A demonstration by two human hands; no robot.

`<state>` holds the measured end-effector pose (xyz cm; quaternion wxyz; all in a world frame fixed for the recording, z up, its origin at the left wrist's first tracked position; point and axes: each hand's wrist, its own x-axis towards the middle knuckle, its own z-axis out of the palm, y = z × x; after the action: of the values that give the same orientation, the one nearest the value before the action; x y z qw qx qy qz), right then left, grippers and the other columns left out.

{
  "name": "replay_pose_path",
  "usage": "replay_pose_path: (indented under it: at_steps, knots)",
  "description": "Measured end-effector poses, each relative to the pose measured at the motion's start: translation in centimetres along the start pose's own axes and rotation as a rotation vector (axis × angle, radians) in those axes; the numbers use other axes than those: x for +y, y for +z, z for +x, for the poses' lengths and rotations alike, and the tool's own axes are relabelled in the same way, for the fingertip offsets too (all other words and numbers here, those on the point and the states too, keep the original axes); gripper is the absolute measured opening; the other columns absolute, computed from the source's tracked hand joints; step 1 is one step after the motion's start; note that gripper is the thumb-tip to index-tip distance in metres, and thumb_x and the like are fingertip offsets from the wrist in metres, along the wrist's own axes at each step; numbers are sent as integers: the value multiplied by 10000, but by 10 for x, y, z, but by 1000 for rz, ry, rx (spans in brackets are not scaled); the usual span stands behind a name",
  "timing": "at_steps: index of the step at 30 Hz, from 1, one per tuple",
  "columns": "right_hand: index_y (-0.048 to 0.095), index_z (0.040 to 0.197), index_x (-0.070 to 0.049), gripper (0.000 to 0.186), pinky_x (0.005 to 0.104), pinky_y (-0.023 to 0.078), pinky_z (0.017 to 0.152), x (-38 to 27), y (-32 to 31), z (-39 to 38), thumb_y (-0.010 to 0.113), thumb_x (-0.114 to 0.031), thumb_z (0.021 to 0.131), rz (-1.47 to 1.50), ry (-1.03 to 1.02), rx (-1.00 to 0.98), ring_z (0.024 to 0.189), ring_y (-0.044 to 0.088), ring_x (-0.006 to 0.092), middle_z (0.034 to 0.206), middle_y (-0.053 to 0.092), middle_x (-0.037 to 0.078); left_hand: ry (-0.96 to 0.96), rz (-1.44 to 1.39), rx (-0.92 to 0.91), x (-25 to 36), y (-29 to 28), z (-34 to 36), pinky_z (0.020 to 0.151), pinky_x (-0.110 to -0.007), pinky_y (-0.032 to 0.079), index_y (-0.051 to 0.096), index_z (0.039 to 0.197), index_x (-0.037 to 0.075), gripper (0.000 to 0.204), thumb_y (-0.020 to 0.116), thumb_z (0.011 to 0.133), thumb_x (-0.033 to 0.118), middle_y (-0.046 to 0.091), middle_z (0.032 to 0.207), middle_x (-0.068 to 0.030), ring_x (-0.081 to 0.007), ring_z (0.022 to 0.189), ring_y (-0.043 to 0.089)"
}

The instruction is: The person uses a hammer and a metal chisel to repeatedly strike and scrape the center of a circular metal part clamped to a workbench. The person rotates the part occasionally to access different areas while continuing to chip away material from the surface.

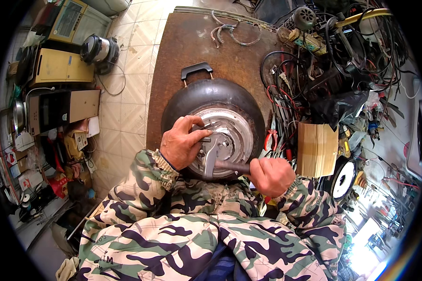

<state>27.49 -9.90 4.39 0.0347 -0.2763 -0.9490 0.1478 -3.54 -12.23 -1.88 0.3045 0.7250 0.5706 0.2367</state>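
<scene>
Your left hand point(183, 143) rests on the silver hub point(229, 133) of the wheel point(214, 126), fingers curled down over a small dark metal piece point(206, 126) and pressing it against the hub face. Your right hand point(270, 175) is closed in a fist around the dark handle point(232, 165) of a wrench point(212, 157), whose grey head points up onto the middle of the hub, just beside your left thumb. The wheel lies flat on the near end of the rusty brown table point(183, 51), its black tyre point(192, 96) ringing the hub, right in front of your chest.

Just beyond the tyre a black handle-shaped part point(196, 70) lies on the table, and further off a loop of grey wire point(229, 30) sits near the far edge. To the right of the wheel you have red-handled pliers point(270, 139) touching the tyre's edge, then a cardboard box point(317, 149) — and behind them a heap of black and red cables point(309, 70). On the tiled floor to your left stand a black rice cooker point(97, 49) and yellow boxes point(63, 65)
</scene>
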Motion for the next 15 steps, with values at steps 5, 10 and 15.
replay_pose_path:
  at_steps: [5,10,15]
  knots:
    - [636,918,-26,189,350,425,496,-3,15,-4,742,-183,910,-105,53,15,564,568,177,715,490,30,-8,1,-12,0,0,2,858,-388,621,803,1172,133,478,762,741,-68,649,1257,-121,-289,1042,697]
    - [646,1013,2,232,353,437,498,-12,13,-9,748,-176,906,-63,24,102,570,581,187,720,503,42,4,0,15,0,2,0,830,-389,619,803,1159,139,450,754,756,-57,653,1243,-106,-284,1027,692]
    - [652,1039,13,255,350,430,495,-18,19,-11,753,-188,919,-40,68,106,568,578,183,719,504,40,18,4,38,-1,4,0,789,-396,621,801,1129,155,394,773,779,-22,661,1225,-80,-282,1025,683]
